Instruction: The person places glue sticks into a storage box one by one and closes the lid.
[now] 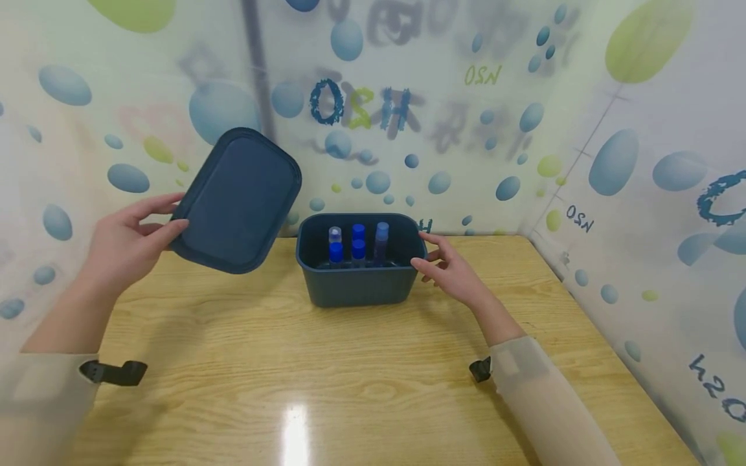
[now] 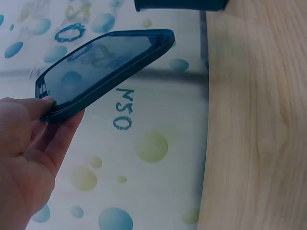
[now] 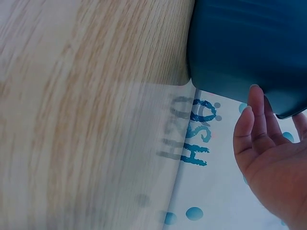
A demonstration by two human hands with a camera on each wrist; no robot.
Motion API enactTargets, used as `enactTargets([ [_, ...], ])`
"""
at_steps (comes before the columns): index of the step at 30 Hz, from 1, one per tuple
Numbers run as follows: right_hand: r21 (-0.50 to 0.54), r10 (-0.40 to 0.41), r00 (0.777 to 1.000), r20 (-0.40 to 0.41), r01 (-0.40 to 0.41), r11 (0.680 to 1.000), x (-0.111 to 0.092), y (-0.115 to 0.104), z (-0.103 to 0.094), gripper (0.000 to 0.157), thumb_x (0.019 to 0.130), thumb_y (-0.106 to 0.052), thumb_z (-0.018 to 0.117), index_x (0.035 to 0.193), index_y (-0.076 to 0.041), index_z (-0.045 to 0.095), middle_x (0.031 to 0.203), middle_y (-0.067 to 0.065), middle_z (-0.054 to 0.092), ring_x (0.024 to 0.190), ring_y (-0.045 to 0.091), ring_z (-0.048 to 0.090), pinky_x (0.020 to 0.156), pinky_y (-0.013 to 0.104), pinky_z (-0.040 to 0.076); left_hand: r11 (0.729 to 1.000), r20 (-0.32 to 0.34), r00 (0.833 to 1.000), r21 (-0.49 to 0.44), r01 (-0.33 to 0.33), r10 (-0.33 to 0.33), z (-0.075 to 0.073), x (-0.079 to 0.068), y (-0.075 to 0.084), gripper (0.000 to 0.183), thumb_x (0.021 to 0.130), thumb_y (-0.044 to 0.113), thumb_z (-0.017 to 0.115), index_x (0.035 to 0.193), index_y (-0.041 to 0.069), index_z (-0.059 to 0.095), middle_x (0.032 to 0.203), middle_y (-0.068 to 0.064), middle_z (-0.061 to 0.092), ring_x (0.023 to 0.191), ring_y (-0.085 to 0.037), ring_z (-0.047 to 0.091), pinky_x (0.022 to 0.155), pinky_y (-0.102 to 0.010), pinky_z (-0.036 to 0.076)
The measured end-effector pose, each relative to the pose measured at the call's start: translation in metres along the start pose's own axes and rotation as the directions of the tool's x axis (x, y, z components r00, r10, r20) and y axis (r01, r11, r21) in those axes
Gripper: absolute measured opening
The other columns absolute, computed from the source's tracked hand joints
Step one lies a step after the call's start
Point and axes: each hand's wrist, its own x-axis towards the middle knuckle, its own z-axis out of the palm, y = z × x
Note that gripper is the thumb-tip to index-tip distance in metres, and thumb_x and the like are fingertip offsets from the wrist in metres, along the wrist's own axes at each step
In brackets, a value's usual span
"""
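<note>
In the head view, my left hand [image 1: 124, 243] pinches a dark blue lid [image 1: 239, 200] by its lower left edge, thumb on the near face. The lid is raised and tilted, to the left of a matching deep plastic box [image 1: 358, 288]. Inside the uncovered box stand several small bottles with blue caps [image 1: 358, 249] and one with a clear cap [image 1: 335, 234]. My right hand [image 1: 449, 268] touches the box's right end, with thumb and forefinger at the rim. In the right wrist view its other fingers [image 3: 257, 112] are fairly straight beside the box wall.
The box stands on a light wood table [image 1: 350, 369] near its back edge. A white wall covering [image 1: 408, 149] with blue and green dots and lettering rises behind and at the right. Black straps [image 1: 113, 373] sit around both sleeved wrists.
</note>
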Motion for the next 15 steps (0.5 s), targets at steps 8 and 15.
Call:
enactTargets([
  [8, -0.016, 0.001, 1.0, -0.008, -0.001, 1.0, 0.0, -0.001, 0.001, 0.072, 0.109, -0.05, 0.067, 0.171, -0.038, 0.034, 0.134, 0.018, 0.063, 0.105, 0.034, 0.076, 0.086, 0.041, 0.056, 0.998, 0.01, 0.998, 0.028, -0.06, 0.06, 0.023, 0.025, 0.026, 0.05, 0.111, 0.041, 0.064, 0.161, 0.037, 0.057, 0.151, -0.011, 0.06, 0.079, 0.011, 0.06, 0.052, -0.031, 0.043],
  [15, -0.003, 0.001, 1.0, -0.005, -0.001, 1.0, -0.001, -0.002, 0.001, 0.072, 0.109, -0.049, 0.067, 0.172, -0.037, 0.033, 0.134, 0.019, 0.062, 0.108, 0.04, 0.075, 0.09, 0.051, 0.057, 0.97, 0.0, 0.972, 0.06, -0.235, 0.236, 0.044, 0.042, 0.052, 0.044, 0.113, 0.025, 0.065, 0.156, 0.031, 0.064, 0.15, -0.014, 0.067, 0.097, -0.019, 0.071, 0.054, -0.023, 0.04],
])
